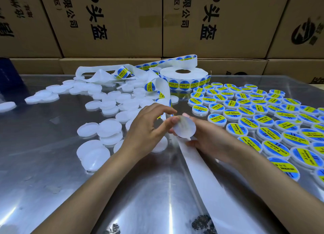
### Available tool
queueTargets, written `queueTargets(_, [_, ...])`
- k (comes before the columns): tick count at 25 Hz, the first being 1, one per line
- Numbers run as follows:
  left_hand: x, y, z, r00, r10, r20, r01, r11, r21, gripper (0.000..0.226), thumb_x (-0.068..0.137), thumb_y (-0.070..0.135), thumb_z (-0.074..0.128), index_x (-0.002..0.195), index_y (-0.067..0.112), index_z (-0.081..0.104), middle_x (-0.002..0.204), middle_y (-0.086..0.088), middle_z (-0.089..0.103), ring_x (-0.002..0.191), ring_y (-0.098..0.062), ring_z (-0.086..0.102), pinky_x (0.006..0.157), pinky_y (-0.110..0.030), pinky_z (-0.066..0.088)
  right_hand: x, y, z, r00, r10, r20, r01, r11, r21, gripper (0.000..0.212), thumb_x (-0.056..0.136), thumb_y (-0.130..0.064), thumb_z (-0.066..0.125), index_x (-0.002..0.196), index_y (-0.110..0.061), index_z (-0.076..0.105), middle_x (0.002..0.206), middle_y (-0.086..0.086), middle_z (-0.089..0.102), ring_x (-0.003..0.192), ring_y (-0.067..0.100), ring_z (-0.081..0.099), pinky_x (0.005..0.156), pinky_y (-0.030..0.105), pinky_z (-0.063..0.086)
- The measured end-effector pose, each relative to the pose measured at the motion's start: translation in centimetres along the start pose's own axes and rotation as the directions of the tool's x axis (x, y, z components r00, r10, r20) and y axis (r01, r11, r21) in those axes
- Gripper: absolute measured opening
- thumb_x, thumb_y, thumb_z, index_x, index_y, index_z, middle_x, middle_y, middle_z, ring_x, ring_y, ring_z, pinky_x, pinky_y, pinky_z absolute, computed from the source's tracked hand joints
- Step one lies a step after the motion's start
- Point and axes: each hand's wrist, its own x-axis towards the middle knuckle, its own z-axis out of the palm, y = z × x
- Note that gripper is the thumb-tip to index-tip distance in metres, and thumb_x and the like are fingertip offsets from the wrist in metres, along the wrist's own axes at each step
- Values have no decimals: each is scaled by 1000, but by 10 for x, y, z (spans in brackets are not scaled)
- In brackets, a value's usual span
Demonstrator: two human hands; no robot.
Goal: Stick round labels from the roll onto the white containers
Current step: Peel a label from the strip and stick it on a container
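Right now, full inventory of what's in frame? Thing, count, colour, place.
label roll: one, white with blue-yellow round labels, far centre of the table.
loose label strip: one, white, some labels still on it, curling left of the roll and down toward the hands.
spent backing strip: one, white, bare, running from the hands to the near edge.
unlabelled containers: dozens, white, scattered and overlapping left of centre.
labelled containers: dozens, white with blue-yellow labels, in rows on the right.
held container: one, white, between both hands.
table: one, shiny metal.
cardboard boxes: several, brown, stacked behind.
left hand: fingers at the held container's left edge.
right hand: grips the held container.
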Motion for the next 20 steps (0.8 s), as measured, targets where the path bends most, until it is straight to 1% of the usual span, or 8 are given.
queueTargets(3, [0,0,-1,1000,16,1,-16,1000,-16,46,86,52,39,101,18,67,97,18,60,96,-6,54,88,-26,41,-7,-6,1,990,54,128,-62,997,53,27,83,-52,53,102,-40,69,111,-8,68,99,3,55,84,27,36])
queueTargets(7, [0,-1,0,1000,7,24,-7,1000,-16,49,85,54,39,102,18,67,100,11,62,98,-9,55,89,-25,40,-11,-6,4,980,77,182,-92,993,77,23,79,-47,55,92,-41,73,107,-11,70,97,2,55,86,25,38])
queueTargets(9, [0,-1,-1,999,-3,35,4,1000,-2,47,85,55,43,102,19,67,101,10,63,99,-10,56,90,-25,40,-11,-6,4,987,67,144,-84,990,117,17,74,-44,65,85,-36,75,102,-14,71,92,-3,61,86,26,39])
queueTargets(13, [2,-4,-9,990,-113,85,115,993,-13,34,80,57,59,97,29,66,96,17,65,98,-4,56,92,-28,43,-9,-6,-7,993,111,-28,-102,972,212,21,67,-41,66,84,-32,76,100,-15,70,89,-4,63,85,25,42])
queueTargets(15, [3,-9,-17,965,-188,184,170,979,109,41,71,61,67,102,34,64,98,19,64,100,-2,54,93,-24,41,-8,-6,-11,984,130,-121,-98,966,239,18,65,-40,68,79,-32,75,97,-15,72,90,-1,63,84,26,42])
queueTargets(16, [3,-11,-21,940,-230,252,178,961,212,54,64,69,68,107,37,61,102,21,61,103,-2,51,93,-24,39,-8,-6,-11,978,132,-160,-90,965,246,17,64,-40,68,78,-32,75,95,-14,72,90,1,62,85,27,42])
queueTargets(18, [2,-15,-27,867,-317,384,140,895,423,81,47,85,55,115,42,51,110,23,52,105,-4,41,94,-26,32,-7,-6,-11,972,123,-202,-71,966,247,19,62,-42,68,76,-31,75,94,-13,72,91,3,62,85,27,43])
queueTargets(20, [0,-19,-30,810,-393,435,90,817,569,87,42,88,52,115,42,46,110,22,45,103,-5,34,91,-29,25,-6,-6,-10,970,108,-216,-53,968,247,20,60,-45,68,74,-33,76,92,-13,73,87,2,65,83,27,44])
